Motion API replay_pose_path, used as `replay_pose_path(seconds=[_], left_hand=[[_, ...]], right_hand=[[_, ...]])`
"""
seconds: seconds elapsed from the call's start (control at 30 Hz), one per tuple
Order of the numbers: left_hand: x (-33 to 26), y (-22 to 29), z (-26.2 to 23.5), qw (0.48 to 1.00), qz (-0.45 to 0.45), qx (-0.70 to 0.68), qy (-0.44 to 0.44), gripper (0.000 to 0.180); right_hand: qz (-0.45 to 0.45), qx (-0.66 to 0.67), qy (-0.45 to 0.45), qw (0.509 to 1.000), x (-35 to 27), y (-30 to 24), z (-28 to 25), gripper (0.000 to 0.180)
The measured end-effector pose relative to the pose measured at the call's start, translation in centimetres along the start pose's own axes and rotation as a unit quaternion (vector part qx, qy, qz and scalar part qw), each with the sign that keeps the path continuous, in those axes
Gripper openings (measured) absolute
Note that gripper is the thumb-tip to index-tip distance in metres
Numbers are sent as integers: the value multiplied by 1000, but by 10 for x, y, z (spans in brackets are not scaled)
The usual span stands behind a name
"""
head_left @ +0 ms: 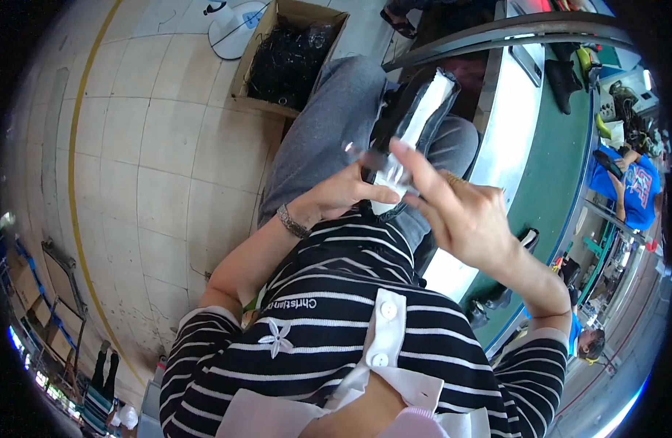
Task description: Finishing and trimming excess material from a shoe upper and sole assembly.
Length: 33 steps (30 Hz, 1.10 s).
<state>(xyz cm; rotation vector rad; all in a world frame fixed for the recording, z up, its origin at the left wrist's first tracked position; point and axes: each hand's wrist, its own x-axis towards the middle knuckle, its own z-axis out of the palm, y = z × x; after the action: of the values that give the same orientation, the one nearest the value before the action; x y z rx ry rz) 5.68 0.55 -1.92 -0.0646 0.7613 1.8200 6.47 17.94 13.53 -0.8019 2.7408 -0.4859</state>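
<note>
Lying along the grey trousers [325,117]: one long black piece with white strip [421,117], near end grasped in the left hand [348,193]. Right hand [463,215]: over that end, blurred, grip indiscernible. Right: green-topped table [529,190], black boot [562,84]. Far left: carton [339,31], dark contents.

I see the left hand [344,192], thumb [381,193] stretched toward the right hand [463,208] just beside it, index finger [421,169] extended.
</note>
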Motion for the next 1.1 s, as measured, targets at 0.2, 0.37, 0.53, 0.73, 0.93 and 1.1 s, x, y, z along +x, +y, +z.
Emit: replay_pose_path(seconds=[0.2,0.37,0.53,0.73,0.93,1.1], left_hand=[[10,-27,-16,996,43,74,-20,40],[1,-18,-8,989,106,104,1,43],[-2,-10,-26,952,104,289,-2,39],[1,0,-8,933,99,345,7,36],[3,10,-6,967,53,250,-1,38],[6,8,-8,981,-15,195,19,46]], right_hand=[[96,-186,-289,934,3,-10,10,80],[-49,-110,-122,985,-18,-6,24,78],[25,-124,-204,971,-11,-11,11,77],[108,-53,-164,979,-6,24,29,70],[15,5,-116,993,-19,4,32,79],[92,-49,-119,987,-1,28,-5,74]])
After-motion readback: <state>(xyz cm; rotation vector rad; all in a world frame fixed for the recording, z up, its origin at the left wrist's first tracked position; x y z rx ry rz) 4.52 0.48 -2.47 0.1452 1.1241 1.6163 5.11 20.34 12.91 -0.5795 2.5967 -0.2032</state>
